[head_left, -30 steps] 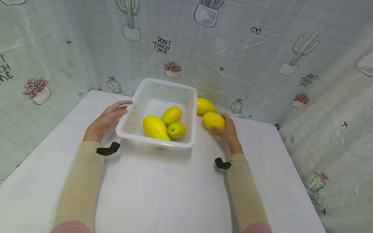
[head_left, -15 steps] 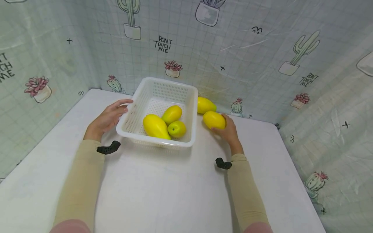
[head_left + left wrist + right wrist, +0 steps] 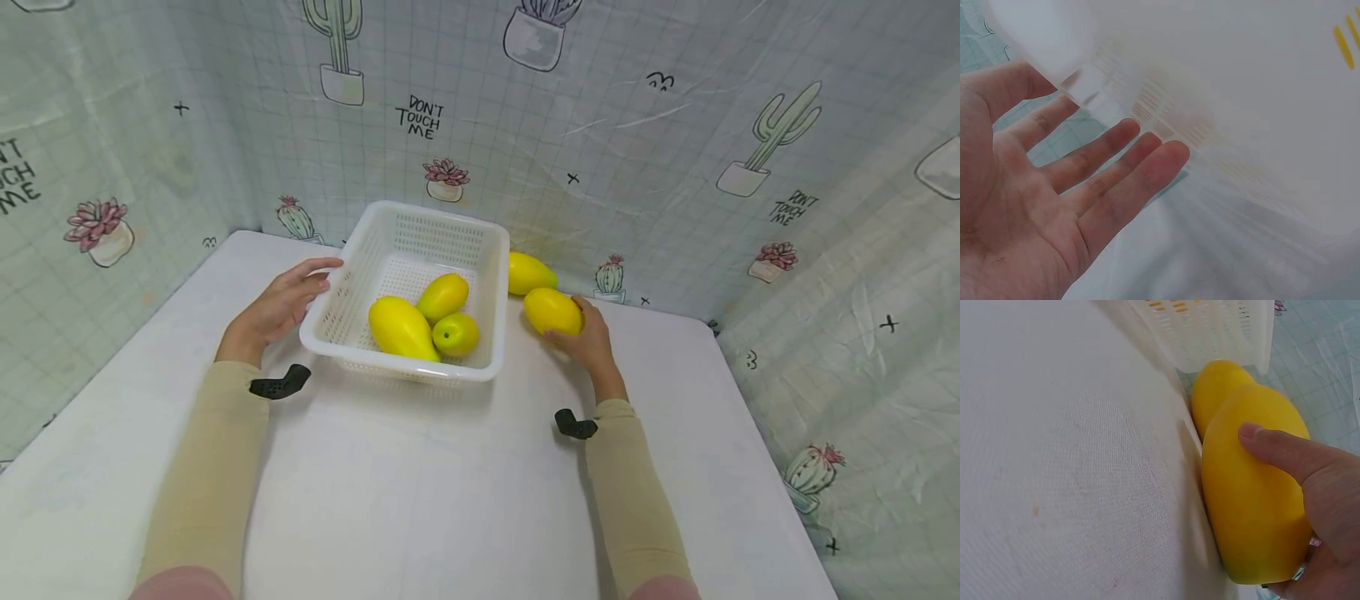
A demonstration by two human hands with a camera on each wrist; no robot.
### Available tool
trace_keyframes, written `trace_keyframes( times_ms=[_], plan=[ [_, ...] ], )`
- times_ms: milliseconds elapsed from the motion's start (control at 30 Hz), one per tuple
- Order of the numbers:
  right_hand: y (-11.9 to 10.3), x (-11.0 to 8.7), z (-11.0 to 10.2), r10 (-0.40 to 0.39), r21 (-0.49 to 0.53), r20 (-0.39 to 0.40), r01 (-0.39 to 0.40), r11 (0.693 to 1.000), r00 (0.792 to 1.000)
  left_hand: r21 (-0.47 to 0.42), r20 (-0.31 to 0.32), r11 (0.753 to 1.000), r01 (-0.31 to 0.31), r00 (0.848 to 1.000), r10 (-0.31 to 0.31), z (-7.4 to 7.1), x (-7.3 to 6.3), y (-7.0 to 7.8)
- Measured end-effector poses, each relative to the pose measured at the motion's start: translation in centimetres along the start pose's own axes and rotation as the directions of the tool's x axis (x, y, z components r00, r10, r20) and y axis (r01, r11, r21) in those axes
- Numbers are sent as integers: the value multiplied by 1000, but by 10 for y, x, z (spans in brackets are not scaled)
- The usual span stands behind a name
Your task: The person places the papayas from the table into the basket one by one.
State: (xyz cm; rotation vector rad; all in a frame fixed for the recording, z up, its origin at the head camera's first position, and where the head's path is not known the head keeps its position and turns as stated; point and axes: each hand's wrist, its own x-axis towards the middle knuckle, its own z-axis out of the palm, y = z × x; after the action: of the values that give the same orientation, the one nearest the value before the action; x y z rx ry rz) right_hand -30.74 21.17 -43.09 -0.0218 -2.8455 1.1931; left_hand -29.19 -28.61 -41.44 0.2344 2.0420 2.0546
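In the head view, my right hand (image 3: 588,340) holds a plump yellow mango (image 3: 552,311) to the right of the basket. The right wrist view shows the thumb (image 3: 1272,447) laid across the mango's (image 3: 1257,506) side, with the other fingers mostly hidden behind it. A second mango (image 3: 529,273) lies just beyond, at the back of the table. At the left side of the white plastic basket (image 3: 318,342), my left hand (image 3: 273,312) has its fingers extended, fingertips right at the wall and rim. Inside the basket rest a large mango (image 3: 399,327) and two smaller ones, one yellow (image 3: 442,297), one greenish (image 3: 455,335).
A white-covered table (image 3: 420,492) spreads under both forearms. Behind it and along both sides hangs a curtain (image 3: 510,125) printed with cacti, which meets the table's back edge close to the basket and the far mango.
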Motion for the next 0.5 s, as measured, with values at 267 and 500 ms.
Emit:
trace_keyframes(
  times_ms=[267, 500],
  plan=[
    [-3, 0, 1, 1, 5, -10, -1, 1000, 1000, 4, -6, 1000, 15, 1000, -15, -1, 1, 0],
    [-6, 0, 0, 6, 19, -37, -5, 1000, 999, 4, -6, 1000, 12, 1000, -12, -1, 2, -2]
  ],
)
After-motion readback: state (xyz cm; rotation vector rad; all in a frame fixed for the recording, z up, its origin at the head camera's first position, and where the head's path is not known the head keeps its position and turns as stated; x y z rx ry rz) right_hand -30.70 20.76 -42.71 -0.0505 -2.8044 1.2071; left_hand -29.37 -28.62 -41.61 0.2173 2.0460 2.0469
